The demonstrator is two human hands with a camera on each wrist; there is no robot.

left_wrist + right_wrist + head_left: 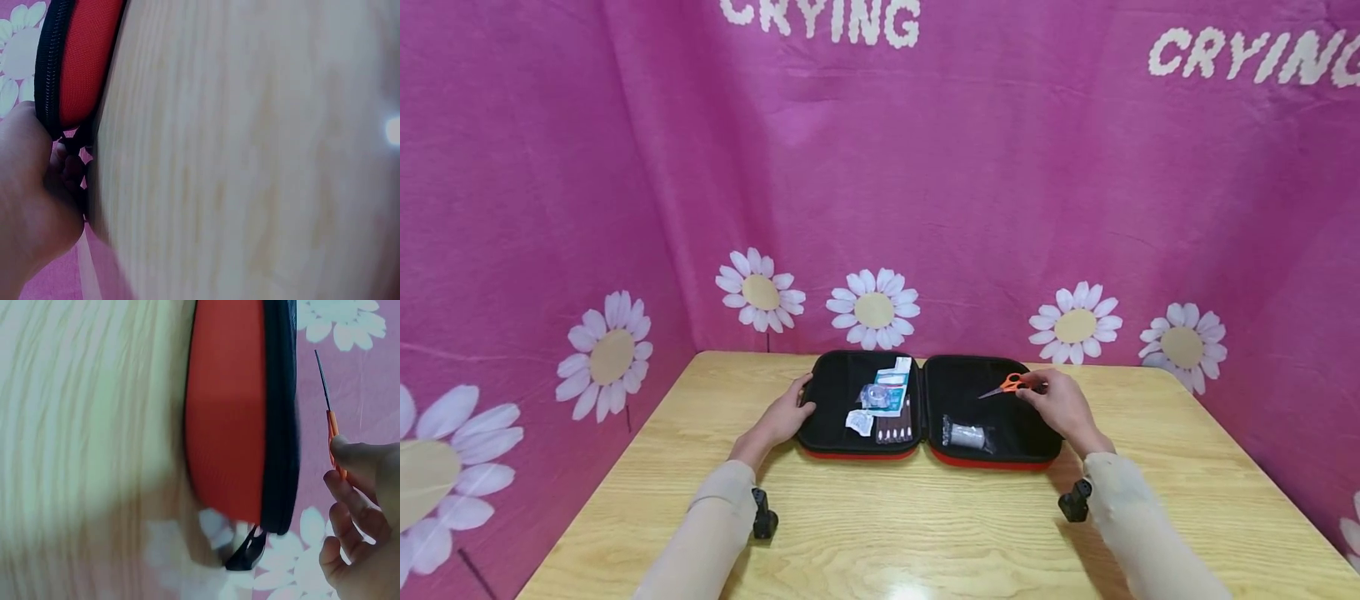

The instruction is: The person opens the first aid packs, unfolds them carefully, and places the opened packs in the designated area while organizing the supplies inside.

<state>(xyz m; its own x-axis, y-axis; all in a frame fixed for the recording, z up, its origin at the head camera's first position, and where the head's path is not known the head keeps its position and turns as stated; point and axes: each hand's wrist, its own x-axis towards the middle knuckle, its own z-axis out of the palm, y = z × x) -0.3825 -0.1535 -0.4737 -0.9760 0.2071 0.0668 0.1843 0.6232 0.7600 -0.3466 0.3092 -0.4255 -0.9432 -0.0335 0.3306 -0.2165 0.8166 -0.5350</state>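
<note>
A magenta curtain (970, 208) printed with daisies formed the backdrop, and a wood-grained table (880, 517) the working surface. On it lay a red zippered case (992, 463), opened flat, its two black-lined halves side by side. The left hand (781, 414) held the outer edge of the left half, thumb on the rim and fingers curled about it. The right hand (1066, 406), over the right half, pinched between thumb and forefinger, its remaining fingers loosely bent. In the left half, near the hinge, a teal-and-white packet (892, 402), a dark strip with white tips (893, 427), a round clear item (875, 395) and a small white packet (859, 422) overlapped or lay close together; a wrapped white roll (967, 437) lay in the right half. The scissors (1012, 382) hung above that half, gripped at the orange handle, blades toward the hinge.

The pinch was narrow — a slip there could have let the scissors swing or drop, and the exposed point might have snagged the lining or the roll's wrapper. A tug by the left hand could have shifted the loose packets.

The left fingertips were mostly hidden by the case; both forearms were cut off — and the packets' print was illegible.
</note>
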